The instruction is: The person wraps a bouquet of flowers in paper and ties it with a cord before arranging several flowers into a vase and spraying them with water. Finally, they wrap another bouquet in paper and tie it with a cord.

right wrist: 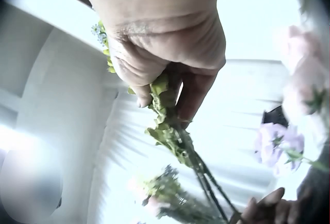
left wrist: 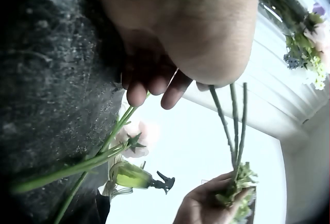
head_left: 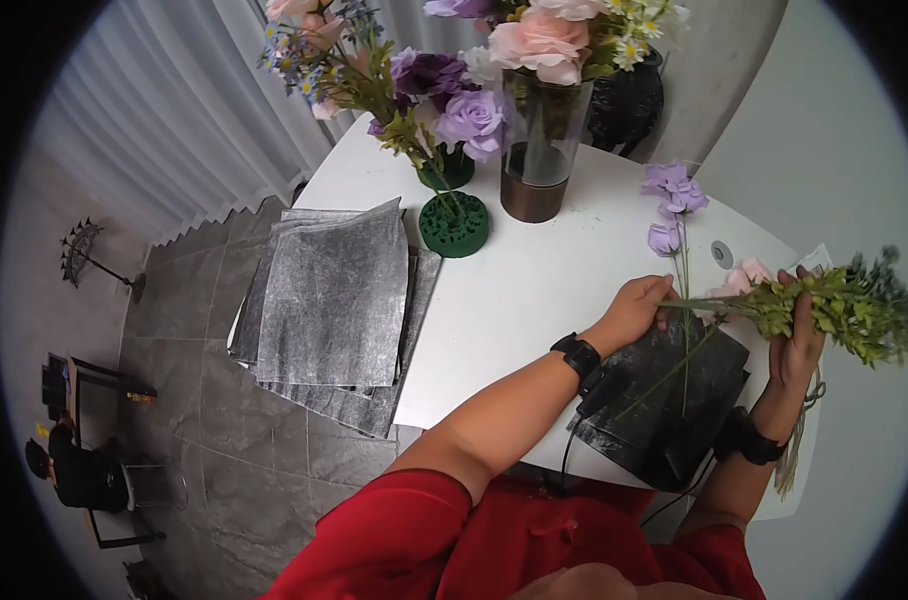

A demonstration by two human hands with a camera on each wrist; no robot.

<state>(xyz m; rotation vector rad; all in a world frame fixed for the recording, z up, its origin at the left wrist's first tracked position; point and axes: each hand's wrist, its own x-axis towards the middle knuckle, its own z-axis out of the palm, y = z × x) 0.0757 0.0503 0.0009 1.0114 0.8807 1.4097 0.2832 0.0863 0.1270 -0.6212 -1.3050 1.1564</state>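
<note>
Red shirt (head_left: 404, 530) fills my remote view's foreground, and beyond it the left hand (head_left: 634, 310), fingers curled, pinches the stems of the greenery (head_left: 854, 305) whose leaves the right hand (head_left: 800, 345) grips, presumably steadying both ends above the table (head_left: 474, 320).

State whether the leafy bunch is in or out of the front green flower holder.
Out: the right hand grips the leafy bunch, the left hand pinches its stems, and the front green flower holder stands apart.
</note>
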